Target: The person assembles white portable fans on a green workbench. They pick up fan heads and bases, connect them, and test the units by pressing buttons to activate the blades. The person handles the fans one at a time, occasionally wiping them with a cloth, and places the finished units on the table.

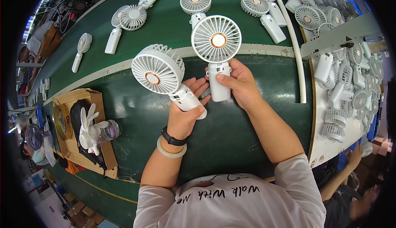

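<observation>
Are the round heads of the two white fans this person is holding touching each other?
Apart. The head view shows a strip of the work table between the left handheld fan head and the right handheld fan head.

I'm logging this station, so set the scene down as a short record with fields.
Left hand: grips the left fan by its handle, head leaning left
Right hand: holds the right fan by its handle, thumb in front
Fan colour: white, both with a copper-coloured ring at the centre
Left wrist: black band and pale bangle
Bench: dark green
Beyond the hands: several more white fans
Left side: open cardboard box
Right side: white shelf crowded with fans
</observation>
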`<action>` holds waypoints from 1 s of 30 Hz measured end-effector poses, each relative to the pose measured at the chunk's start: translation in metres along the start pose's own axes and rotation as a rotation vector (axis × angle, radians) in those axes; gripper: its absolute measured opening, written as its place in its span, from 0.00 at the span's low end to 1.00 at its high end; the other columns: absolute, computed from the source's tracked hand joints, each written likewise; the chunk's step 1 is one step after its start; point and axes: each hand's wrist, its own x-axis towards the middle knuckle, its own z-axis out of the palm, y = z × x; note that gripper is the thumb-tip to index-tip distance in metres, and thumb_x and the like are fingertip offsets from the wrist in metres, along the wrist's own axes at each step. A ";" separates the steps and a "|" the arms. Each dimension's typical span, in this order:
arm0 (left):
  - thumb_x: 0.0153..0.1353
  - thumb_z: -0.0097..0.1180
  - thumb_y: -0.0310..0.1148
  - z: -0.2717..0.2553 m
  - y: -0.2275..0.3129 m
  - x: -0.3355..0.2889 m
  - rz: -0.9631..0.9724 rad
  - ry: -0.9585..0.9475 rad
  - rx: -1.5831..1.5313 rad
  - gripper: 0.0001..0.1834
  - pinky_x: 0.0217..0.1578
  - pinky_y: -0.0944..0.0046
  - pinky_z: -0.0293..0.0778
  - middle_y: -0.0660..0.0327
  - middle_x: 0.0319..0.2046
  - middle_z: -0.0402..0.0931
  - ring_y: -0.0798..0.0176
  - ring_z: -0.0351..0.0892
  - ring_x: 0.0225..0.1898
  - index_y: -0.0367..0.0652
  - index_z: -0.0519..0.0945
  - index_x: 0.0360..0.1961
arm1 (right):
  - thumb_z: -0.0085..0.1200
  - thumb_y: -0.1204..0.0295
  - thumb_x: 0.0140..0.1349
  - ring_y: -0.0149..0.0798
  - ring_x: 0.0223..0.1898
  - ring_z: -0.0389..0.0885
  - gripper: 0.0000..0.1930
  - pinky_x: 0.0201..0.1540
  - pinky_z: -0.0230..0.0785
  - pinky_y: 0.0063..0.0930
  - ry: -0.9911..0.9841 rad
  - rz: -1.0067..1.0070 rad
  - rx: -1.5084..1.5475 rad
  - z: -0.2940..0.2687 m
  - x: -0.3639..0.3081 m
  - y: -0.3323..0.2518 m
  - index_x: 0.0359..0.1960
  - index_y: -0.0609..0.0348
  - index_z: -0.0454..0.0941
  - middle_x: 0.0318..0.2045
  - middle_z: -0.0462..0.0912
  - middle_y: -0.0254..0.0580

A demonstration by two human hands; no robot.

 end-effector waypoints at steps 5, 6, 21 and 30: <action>0.46 0.62 0.26 0.001 0.002 0.001 -0.012 -0.019 0.026 0.40 0.58 0.48 0.60 0.50 0.58 0.60 0.49 0.59 0.61 0.45 0.57 0.60 | 0.55 0.76 0.55 0.36 0.42 0.78 0.21 0.48 0.71 0.31 -0.003 -0.003 0.015 0.001 0.000 -0.001 0.51 0.64 0.67 0.44 0.78 0.47; 0.46 0.63 0.26 0.001 0.002 0.000 -0.015 -0.014 0.027 0.40 0.58 0.48 0.60 0.50 0.58 0.60 0.49 0.59 0.61 0.45 0.57 0.60 | 0.56 0.76 0.55 0.36 0.42 0.78 0.21 0.48 0.71 0.30 -0.006 0.000 0.011 0.000 0.000 -0.001 0.51 0.64 0.67 0.44 0.78 0.47; 0.44 0.64 0.25 0.002 0.001 -0.001 -0.016 -0.024 0.048 0.40 0.58 0.49 0.61 0.49 0.58 0.61 0.50 0.61 0.60 0.44 0.59 0.59 | 0.55 0.76 0.55 0.36 0.43 0.78 0.20 0.48 0.70 0.30 0.054 -0.031 -0.017 0.001 -0.002 0.001 0.50 0.63 0.67 0.43 0.78 0.46; 0.44 0.63 0.23 -0.007 -0.004 -0.003 -0.020 -0.046 0.009 0.43 0.57 0.54 0.62 0.53 0.59 0.60 0.53 0.62 0.59 0.45 0.56 0.62 | 0.56 0.75 0.56 0.33 0.47 0.75 0.22 0.49 0.68 0.28 0.069 -0.051 -0.025 0.007 -0.002 0.006 0.51 0.62 0.64 0.45 0.76 0.43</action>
